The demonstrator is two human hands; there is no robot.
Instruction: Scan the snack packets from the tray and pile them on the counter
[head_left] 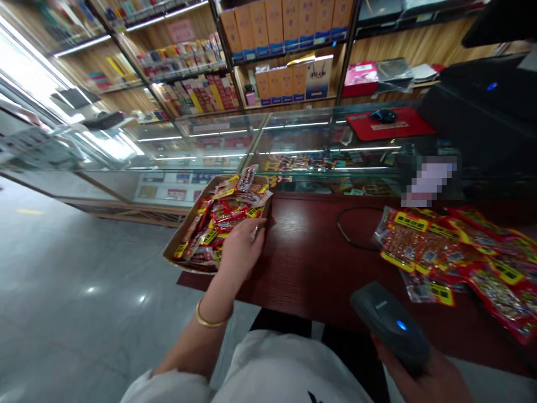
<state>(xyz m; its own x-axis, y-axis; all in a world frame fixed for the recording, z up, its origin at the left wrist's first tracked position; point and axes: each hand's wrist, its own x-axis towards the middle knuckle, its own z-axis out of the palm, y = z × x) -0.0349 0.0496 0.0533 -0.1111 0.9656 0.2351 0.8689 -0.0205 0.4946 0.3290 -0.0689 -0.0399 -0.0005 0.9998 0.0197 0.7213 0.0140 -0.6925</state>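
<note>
My left hand (241, 246) lies over the near right edge of a shallow cardboard box (170, 253), its fingers curled around the rim. Something small and shiny shows by the fingers, too blurred to name. Red and yellow snack packets (224, 215) are heaped in this box, which sits tilted at the left end of the dark red wooden counter (306, 240). At the lower right, my right hand (423, 369) is closed around the handle of a dark barcode scanner (390, 324), on which a blue light glows. The scanner's head points toward the counter.
Larger snack packs (428, 240) are piled on the right of the counter, near a black cable (339, 224). Behind stands a glass display case (293, 131) bearing a red mat (403, 131) with a mouse (383, 116). A dark monitor (486, 106) stands far right.
</note>
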